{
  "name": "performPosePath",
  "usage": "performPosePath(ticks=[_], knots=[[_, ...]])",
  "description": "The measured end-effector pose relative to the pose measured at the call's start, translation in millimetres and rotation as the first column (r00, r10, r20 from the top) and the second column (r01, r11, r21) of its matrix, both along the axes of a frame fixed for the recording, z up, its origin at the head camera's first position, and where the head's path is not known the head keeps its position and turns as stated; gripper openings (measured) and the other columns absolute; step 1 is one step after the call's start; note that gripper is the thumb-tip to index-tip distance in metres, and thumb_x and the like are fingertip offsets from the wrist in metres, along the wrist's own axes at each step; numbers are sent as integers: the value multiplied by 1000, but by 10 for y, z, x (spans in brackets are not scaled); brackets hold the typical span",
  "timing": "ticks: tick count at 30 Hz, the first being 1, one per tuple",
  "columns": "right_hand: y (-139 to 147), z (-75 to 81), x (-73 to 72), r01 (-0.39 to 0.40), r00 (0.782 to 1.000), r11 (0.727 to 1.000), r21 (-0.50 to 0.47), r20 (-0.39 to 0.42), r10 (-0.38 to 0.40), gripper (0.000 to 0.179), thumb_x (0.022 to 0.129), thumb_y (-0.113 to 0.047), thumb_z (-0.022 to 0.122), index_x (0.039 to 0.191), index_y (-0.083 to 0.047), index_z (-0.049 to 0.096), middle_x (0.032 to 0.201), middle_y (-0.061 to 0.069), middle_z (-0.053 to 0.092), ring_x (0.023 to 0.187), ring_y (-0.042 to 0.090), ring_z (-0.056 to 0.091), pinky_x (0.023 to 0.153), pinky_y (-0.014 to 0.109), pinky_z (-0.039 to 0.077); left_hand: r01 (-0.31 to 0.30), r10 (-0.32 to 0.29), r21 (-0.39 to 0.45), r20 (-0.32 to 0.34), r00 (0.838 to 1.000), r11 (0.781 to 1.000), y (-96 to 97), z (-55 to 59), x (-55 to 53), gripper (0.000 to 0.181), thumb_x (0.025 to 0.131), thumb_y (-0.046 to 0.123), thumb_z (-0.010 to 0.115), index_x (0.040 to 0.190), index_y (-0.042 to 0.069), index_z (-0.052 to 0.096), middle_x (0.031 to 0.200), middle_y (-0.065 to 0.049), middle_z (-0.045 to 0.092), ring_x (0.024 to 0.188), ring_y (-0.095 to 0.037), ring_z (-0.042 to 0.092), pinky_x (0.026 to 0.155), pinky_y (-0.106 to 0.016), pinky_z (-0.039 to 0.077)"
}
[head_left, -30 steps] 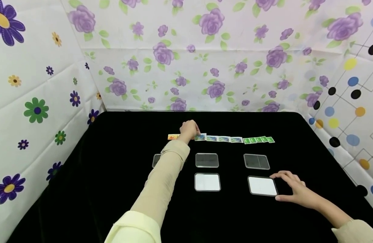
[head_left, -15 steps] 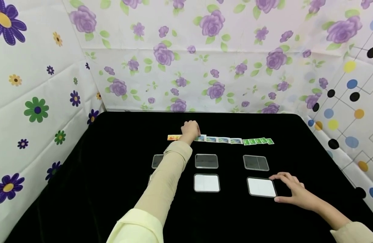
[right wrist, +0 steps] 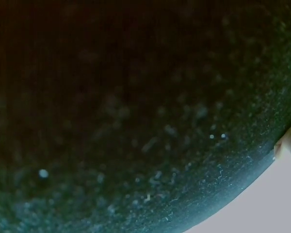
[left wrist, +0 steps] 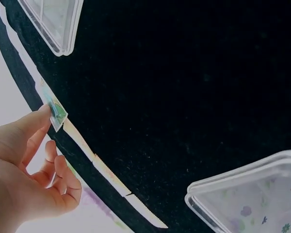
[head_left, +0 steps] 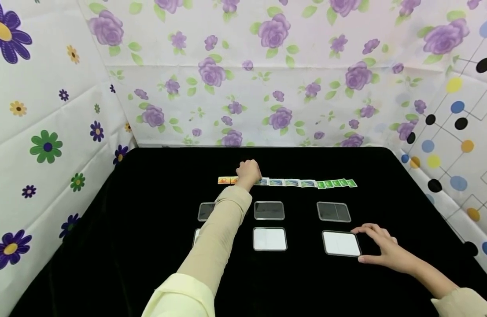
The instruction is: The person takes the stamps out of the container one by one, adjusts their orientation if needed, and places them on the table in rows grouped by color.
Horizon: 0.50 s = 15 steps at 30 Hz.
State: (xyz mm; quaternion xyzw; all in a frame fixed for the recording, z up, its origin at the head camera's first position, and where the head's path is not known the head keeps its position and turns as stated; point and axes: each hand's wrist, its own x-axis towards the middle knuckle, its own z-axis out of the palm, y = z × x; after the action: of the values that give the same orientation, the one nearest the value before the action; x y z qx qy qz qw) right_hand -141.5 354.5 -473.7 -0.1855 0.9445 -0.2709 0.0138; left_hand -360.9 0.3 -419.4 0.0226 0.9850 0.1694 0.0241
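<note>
My left hand (head_left: 248, 172) reaches to the row at the back of the black table. In the left wrist view, thumb and index finger of the left hand (left wrist: 34, 170) pinch a blue-green stamp (left wrist: 58, 115), whose corner is raised from the row. Orange stamps (head_left: 224, 180) lie left of this hand; blue stamps (head_left: 292, 182) and overlapping green stamps (head_left: 332, 184) lie to its right. My right hand (head_left: 386, 251) holds the right end of a clear-rimmed white case (head_left: 341, 243), index finger and thumb at its corners. The right wrist view catches only a sliver of skin.
Clear see-through cases (head_left: 269, 211) (head_left: 333, 211) stand in a row before the stamps. Nearer is another white case (head_left: 269, 239). My left forearm partly covers the left clear case (head_left: 205, 211) and a white one (head_left: 196, 235). Flowered cloth (head_left: 247, 88) hangs behind the table.
Both hands stay almost in place. My left hand turns slightly over the stamp, and its forearm shifts a little to the right. The cases keep their places.
</note>
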Motion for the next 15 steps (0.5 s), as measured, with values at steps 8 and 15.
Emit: performPosePath(ticks=[8, 15], knots=[[-17, -1, -12, -7, 1000, 1000, 1, 1, 7, 63, 72, -31, 80, 125, -15, 49, 128, 19, 42, 108, 39, 37, 72, 40, 27, -11, 11, 24, 13, 1000, 1000, -35, -10, 47, 9, 88, 19, 65, 87, 13, 72, 113, -10, 61, 111, -32, 52, 91, -47, 46], [5, 18, -29, -24, 1000, 1000, -2, 5, 24, 63, 73, -30, 80, 125, -16, 48, 128, 18, 41, 106, 37, 38, 72, 38, 27, -14, 14, 37, -10, 1000, 999, -74, 14, 56, 17, 93, 22, 58, 85, 12, 70, 108, -8, 61, 107, -30, 53, 90, -46, 46]])
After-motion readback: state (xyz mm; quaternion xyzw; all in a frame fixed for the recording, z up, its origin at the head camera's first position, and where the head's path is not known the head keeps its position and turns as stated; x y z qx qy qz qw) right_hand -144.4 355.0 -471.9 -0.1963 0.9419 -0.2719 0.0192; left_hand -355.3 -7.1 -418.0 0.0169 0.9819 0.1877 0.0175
